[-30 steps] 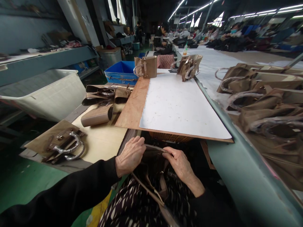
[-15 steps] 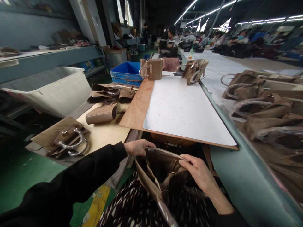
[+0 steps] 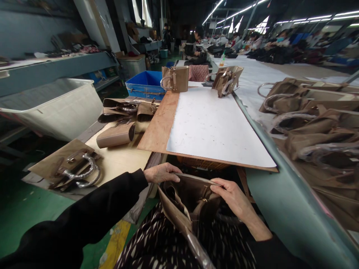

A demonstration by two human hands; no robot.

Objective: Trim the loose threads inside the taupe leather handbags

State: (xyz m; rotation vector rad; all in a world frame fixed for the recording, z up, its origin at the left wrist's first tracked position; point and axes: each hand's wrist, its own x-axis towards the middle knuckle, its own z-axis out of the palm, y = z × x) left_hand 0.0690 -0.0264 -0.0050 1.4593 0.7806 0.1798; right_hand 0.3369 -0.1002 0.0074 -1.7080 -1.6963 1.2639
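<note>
A taupe handbag (image 3: 193, 190) rests open on my lap, its mouth facing up and its dark inside showing. My left hand (image 3: 162, 173) pinches the far rim at its left end, thumb over the edge. At the right end of that same rim, my right hand (image 3: 231, 194) grips between thumb and fingers. The rim is stretched fairly straight between both hands. A small metal clasp shows inside near the right hand. One handle in clear plastic wrap hangs toward me; the bag's underside is hidden.
Ahead lies a board with white paper (image 3: 215, 127), two handbags (image 3: 181, 79) at its far end. More handbags (image 3: 114, 135) lie on the left table, several (image 3: 316, 127) on the right one. A blue bin (image 3: 146, 84) and white tub (image 3: 56, 108) stand left. People work far back.
The view has shifted slightly, so the surroundings sit a little further left and higher. Both hands keep their hold on the handbag's rim, with little movement.
</note>
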